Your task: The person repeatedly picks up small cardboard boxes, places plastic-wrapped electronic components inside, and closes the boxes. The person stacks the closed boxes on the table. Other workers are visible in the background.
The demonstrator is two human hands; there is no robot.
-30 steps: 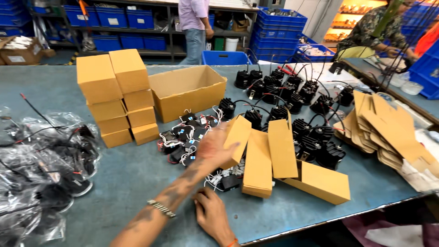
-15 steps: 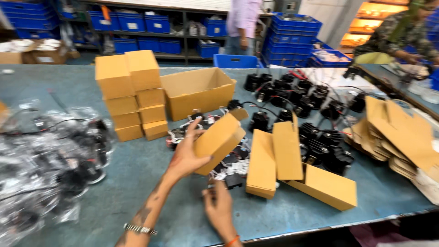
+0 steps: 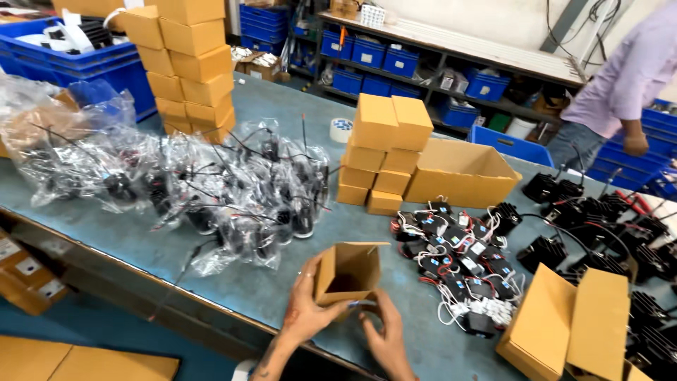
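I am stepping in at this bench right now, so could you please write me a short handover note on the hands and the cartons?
Left hand: grips the side of the small open carton, held upright, mouth open, nothing visible inside.
Right hand: at the carton's lower edge, steadying it.
On the table: bagged black units with wires to the left, loose wired modules to the right, a stack of closed small cartons behind, a large open box.
Done: carton opened up.
Left: it is unfilled and not closed.
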